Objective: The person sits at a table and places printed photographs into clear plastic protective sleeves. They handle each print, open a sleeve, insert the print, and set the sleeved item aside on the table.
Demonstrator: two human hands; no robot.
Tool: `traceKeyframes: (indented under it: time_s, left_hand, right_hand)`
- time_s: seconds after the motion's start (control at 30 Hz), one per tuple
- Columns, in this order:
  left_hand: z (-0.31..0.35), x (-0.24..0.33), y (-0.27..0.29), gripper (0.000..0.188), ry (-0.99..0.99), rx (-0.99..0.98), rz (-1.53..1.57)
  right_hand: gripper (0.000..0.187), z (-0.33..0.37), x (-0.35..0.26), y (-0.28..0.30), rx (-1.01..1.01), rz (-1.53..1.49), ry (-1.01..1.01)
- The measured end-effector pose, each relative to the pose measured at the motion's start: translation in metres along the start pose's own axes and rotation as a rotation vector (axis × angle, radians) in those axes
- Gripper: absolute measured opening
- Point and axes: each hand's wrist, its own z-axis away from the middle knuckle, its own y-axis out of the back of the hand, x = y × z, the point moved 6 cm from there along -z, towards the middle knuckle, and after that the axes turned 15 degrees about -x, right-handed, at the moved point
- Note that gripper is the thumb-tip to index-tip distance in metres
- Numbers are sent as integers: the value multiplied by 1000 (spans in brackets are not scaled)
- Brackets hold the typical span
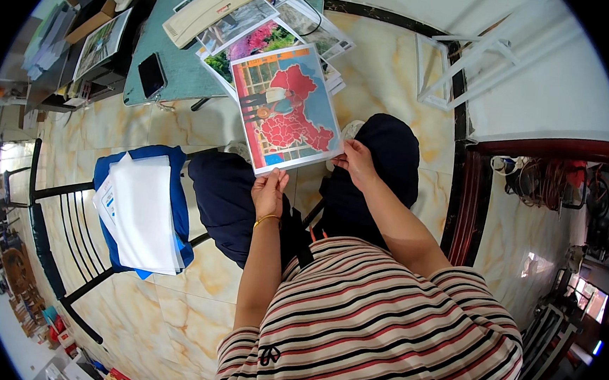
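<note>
My left hand (269, 193) pinches the near edge of a printed photo sheet (285, 111) with a white border. A red map shape on a blue-grey ground fills most of its picture. At the sheet's near right corner, my right hand (356, 163) grips it between thumb and fingers. The sheet is tilted, held above my knees, and its far end overlaps other photo prints (247, 43) on the green table (177, 93). One of those prints shows pink blossoms and greenery. A long cream-coloured machine (218, 11), resembling a laminator, lies across the pile.
A black phone (152, 75) lies near the table's edge. To my left, a black-framed chair (68, 233) holds white sheets (144, 214) on blue material. White metal frames (461, 67) lean at the wall on the right, beside a dark red door sill (554, 149).
</note>
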Motion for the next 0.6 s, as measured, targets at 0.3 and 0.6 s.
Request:
traceKeyframes:
  time_s: [0.3,0.6]
  left_hand:
    - [2,3,-6,5,-12,13,18]
    - [5,0,-3,10,9,-21,4]
  right_hand:
    - [21,2,0,-1,-37,-19,1]
    - [19,-24,-15,8,3,128,9]
